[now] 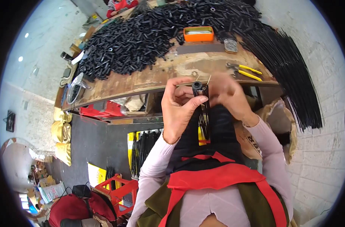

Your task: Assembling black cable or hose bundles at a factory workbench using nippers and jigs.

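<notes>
My left hand (179,108) is closed around a black bundle of thin rods with a round collar (197,85) at its top, which looks like an umbrella frame. The collar has a hole and faces up. Its dark rods hang down between my knees. Thumb and fingers grip just below the collar. Two thin pale wire ends stick up beside it. My right hand (227,92) is close on the right of the collar, blurred by motion, so what its fingers hold is unclear.
On the wooden workbench (172,70) lie a heap of short black parts (127,49), an orange box (198,34), a clear box of small pieces (230,45) and yellow-handled pliers (248,72). Long black rods (284,68) overhang its right edge. A red stool (121,193) stands lower left.
</notes>
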`<state>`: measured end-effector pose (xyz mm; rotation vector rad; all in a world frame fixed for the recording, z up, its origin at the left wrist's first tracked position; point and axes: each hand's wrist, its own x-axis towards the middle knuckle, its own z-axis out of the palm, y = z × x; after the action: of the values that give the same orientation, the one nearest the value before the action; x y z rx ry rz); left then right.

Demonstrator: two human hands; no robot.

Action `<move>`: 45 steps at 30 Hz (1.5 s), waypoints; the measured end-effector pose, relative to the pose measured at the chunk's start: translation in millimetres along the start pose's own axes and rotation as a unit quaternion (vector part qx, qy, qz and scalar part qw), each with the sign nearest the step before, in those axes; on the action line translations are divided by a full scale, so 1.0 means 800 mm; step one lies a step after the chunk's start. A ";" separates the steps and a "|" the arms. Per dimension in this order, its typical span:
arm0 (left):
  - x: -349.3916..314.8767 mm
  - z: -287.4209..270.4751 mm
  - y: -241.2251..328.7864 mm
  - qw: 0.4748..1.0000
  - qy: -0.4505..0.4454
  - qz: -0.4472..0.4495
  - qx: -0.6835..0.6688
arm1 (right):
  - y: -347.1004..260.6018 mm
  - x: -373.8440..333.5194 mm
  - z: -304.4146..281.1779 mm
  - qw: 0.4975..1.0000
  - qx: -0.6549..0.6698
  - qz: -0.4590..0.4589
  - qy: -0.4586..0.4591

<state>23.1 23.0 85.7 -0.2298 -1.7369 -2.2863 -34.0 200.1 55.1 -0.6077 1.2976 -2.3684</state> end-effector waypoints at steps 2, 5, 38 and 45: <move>0.004 -0.012 0.000 1.000 0.004 0.008 -0.005 | 0.035 -0.011 -0.012 0.981 -0.174 0.071 -0.050; 0.012 -0.028 -0.012 0.999 -0.035 0.015 0.017 | 0.052 -0.015 -0.003 0.979 -0.165 0.098 -0.070; 0.019 -0.028 -0.011 0.998 -0.017 -0.013 0.063 | 0.089 0.013 0.023 0.983 -0.173 0.052 0.029; 0.020 -0.017 -0.017 0.996 0.032 0.018 0.076 | 0.089 0.019 0.030 0.975 -0.214 0.038 0.048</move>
<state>3.9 11.3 74.0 -0.1549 -1.8465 -2.1012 -25.6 139.5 8.6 -0.5534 1.8608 -2.0885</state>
